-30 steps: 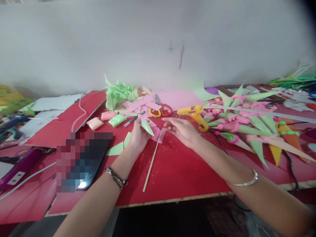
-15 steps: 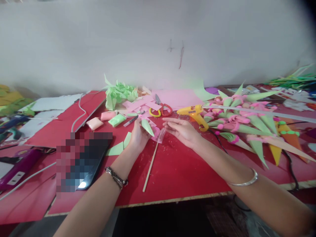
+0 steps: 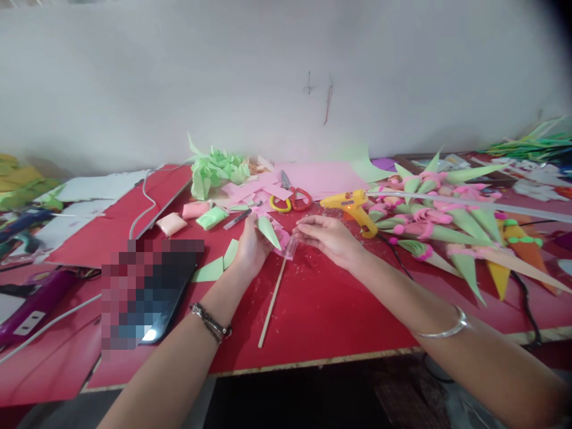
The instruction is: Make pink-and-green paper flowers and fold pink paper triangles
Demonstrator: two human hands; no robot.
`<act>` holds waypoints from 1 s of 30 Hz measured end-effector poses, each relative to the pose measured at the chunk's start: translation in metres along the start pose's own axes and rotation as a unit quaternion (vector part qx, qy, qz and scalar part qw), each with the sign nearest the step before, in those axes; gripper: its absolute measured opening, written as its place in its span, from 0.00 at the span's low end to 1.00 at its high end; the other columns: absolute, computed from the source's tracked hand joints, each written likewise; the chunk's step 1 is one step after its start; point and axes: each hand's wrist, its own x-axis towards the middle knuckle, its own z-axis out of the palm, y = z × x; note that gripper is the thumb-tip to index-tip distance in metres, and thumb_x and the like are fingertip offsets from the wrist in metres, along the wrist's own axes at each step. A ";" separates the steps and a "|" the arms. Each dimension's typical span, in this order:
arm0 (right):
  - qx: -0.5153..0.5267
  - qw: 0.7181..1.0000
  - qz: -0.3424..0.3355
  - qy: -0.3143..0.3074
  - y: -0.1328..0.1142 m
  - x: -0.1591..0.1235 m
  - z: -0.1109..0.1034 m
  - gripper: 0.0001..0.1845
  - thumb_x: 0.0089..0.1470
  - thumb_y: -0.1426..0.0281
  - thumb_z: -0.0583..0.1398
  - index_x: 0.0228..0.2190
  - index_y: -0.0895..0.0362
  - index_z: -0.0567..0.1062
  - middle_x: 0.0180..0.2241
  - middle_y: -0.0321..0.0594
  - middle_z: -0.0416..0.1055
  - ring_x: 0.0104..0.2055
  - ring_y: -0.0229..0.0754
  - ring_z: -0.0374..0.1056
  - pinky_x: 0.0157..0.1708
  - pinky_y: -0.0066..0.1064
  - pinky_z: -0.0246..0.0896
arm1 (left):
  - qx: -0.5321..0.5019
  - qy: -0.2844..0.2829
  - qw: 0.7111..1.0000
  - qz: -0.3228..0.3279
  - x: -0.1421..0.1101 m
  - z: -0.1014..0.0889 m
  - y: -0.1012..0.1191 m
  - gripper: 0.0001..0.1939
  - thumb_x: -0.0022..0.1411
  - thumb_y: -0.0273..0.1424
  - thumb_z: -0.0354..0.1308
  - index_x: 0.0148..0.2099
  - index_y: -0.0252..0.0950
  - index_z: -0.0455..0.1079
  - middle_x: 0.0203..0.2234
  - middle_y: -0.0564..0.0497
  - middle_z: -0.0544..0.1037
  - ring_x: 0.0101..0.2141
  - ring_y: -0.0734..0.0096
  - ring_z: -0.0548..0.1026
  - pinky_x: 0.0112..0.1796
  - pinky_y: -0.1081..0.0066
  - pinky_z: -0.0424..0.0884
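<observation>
My left hand [image 3: 254, 247] is closed around a light green paper cone [image 3: 269, 232], its tip pointing down toward me. Behind the cone shows some pink paper [image 3: 282, 239], partly hidden by the hand. My right hand [image 3: 328, 238] faces it, fingers stretched out and slightly bent, fingertips close to the pink piece; nothing shows clearly in its grasp. A thin wooden stick [image 3: 272, 304] lies on the red tabletop [image 3: 339, 316] below, its upper end at a clear pinkish scrap [image 3: 292, 245].
A yellow glue gun [image 3: 351, 208] and a pile of green-and-pink paper cones [image 3: 447, 220] lie at right. Scissors [image 3: 290, 201], pink sheets [image 3: 322, 179] and crumpled green pieces [image 3: 218, 170] sit behind. Small clay packets [image 3: 212, 218] and a dark phone [image 3: 172, 292] are at left.
The green cone has shifted very slightly to the right and down in my left hand. My right fingers have bent a little closer together.
</observation>
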 end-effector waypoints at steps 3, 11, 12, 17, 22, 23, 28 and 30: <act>0.021 0.999 -0.011 -0.025 0.000 0.000 0.000 0.07 0.39 0.73 0.63 0.27 0.59 0.74 0.28 0.39 0.75 0.31 0.35 0.71 0.36 0.27 0.66 | 0.031 -0.012 0.999 0.006 -0.001 0.000 -0.002 0.14 0.57 0.37 0.47 0.27 0.33 0.65 0.16 0.53 0.68 0.18 0.77 0.68 0.23 0.77 0.66; -0.016 0.998 -0.050 0.020 -0.003 -0.001 0.002 0.07 0.38 0.68 0.64 0.21 0.58 0.73 0.18 0.31 0.69 0.20 0.27 0.64 0.24 0.20 0.61 | 0.091 -0.057 0.994 -0.001 -0.011 0.008 -0.004 0.14 0.59 0.38 0.45 0.29 0.33 0.63 0.17 0.54 0.68 0.19 0.75 0.68 0.24 0.75 0.64; -0.015 0.998 -0.059 0.031 -0.003 -0.001 0.003 0.07 0.36 0.69 0.65 0.21 0.58 0.73 0.19 0.30 0.69 0.21 0.27 0.64 0.25 0.20 0.60 | 0.091 -0.054 0.994 -0.003 -0.013 0.009 -0.004 0.14 0.58 0.38 0.46 0.30 0.33 0.64 0.18 0.54 0.68 0.19 0.75 0.68 0.25 0.75 0.65; -0.005 0.997 -0.063 0.040 -0.003 -0.001 0.006 0.09 0.32 0.71 0.66 0.24 0.57 0.76 0.26 0.34 0.72 0.30 0.31 0.66 0.35 0.25 0.61 | 0.088 -0.052 0.995 -0.001 -0.015 0.011 -0.004 0.14 0.56 0.39 0.49 0.29 0.33 0.65 0.20 0.54 0.70 0.22 0.76 0.69 0.27 0.75 0.65; 0.007 0.998 -0.063 0.022 -0.004 -0.003 0.005 0.09 0.36 0.68 0.65 0.25 0.57 0.76 0.25 0.35 0.72 0.30 0.32 0.65 0.35 0.27 0.60 | 0.088 -0.079 0.993 0.005 -0.015 0.010 -0.006 0.15 0.55 0.40 0.50 0.29 0.33 0.66 0.19 0.53 0.70 0.22 0.75 0.69 0.25 0.74 0.64; 0.004 0.998 -0.066 0.023 -0.004 -0.003 0.005 0.09 0.37 0.66 0.64 0.25 0.57 0.76 0.24 0.34 0.71 0.28 0.32 0.65 0.34 0.27 0.60 | 0.084 -0.078 0.993 0.011 -0.014 0.009 -0.005 0.14 0.55 0.40 0.50 0.29 0.33 0.66 0.19 0.53 0.70 0.21 0.75 0.68 0.25 0.75 0.64; -0.024 0.996 -0.079 0.022 -0.005 -0.003 0.004 0.10 0.37 0.64 0.64 0.22 0.57 0.74 0.20 0.32 0.67 0.24 0.30 0.61 0.29 0.26 0.58 | -0.007 -0.071 0.994 0.079 -0.011 0.004 0.009 0.13 0.57 0.37 0.48 0.27 0.33 0.64 0.16 0.55 0.66 0.17 0.79 0.63 0.21 0.77 0.61; -0.061 0.993 -0.094 0.020 -0.005 -0.003 0.003 0.10 0.39 0.63 0.63 0.19 0.57 0.71 0.19 0.32 0.65 0.23 0.30 0.59 0.27 0.26 0.56 | -0.039 -0.063 0.992 0.104 -0.008 0.001 0.016 0.15 0.58 0.37 0.45 0.26 0.34 0.63 0.15 0.55 0.64 0.16 0.79 0.62 0.20 0.77 0.59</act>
